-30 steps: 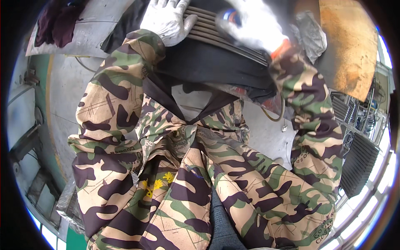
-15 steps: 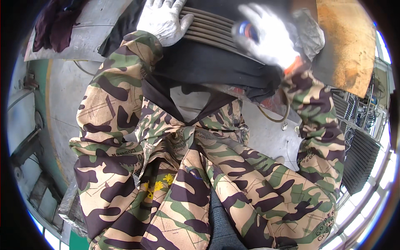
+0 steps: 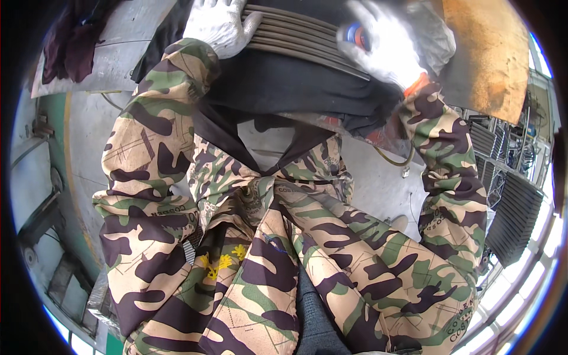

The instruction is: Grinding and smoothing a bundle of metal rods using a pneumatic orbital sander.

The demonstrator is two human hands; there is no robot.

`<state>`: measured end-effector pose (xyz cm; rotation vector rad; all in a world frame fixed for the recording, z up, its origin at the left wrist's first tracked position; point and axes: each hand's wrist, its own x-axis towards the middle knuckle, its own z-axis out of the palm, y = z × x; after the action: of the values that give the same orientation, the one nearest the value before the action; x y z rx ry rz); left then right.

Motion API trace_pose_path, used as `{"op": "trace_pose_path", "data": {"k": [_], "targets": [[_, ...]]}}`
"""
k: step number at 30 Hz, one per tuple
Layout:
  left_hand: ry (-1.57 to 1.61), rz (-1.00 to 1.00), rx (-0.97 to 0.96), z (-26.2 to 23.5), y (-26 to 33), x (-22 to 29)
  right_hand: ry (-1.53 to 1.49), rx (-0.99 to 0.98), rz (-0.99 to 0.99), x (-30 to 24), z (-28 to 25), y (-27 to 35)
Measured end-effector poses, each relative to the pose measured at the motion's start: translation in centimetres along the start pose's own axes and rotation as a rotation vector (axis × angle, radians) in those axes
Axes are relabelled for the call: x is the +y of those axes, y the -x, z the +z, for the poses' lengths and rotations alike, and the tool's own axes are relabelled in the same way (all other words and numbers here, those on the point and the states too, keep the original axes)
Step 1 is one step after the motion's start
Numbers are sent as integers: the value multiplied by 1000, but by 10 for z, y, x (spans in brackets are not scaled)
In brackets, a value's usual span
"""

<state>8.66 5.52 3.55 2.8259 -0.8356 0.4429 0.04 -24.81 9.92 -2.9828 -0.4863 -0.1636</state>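
Note:
Several long grey metal rods [image 3: 299, 34] lie side by side on black cloth [image 3: 278, 83] on the table. My left hand [image 3: 216, 28], in a white knit glove, lies flat at their left end with its fingers spread and the thumb touching the rods. My right hand [image 3: 387, 50], in a white glove with an orange cuff, is curled around a round blue-and-red object [image 3: 356, 36] over the rods' right end. Motion blurs this hand, and its fingers hide much of the object, so its kind is unclear.
A crumpled whitish plastic bag [image 3: 436, 41] lies just beyond my right hand. Further right is a rust-stained brown sheet [image 3: 485, 56], with stacked dark ribbed parts [image 3: 512, 219] below it. Dark maroon cloth [image 3: 71, 50] drapes over the table at far left.
My right hand, still around the round object, has shifted slightly relative to the rods. My left hand stays at their left end. The whole view has slid a little.

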Motion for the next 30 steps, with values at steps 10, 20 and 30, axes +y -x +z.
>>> {"op": "trace_pose_path", "data": {"k": [10,20,30], "targets": [[40,-32,-11,-4,3,3,174,-17,-26,-11,4,-5],[3,5,20,-6,2,2,87,-12,-60,-10,19,-8],[7,-5,19,-1,-5,3,119,8,-89,-1,14,-7]]}}
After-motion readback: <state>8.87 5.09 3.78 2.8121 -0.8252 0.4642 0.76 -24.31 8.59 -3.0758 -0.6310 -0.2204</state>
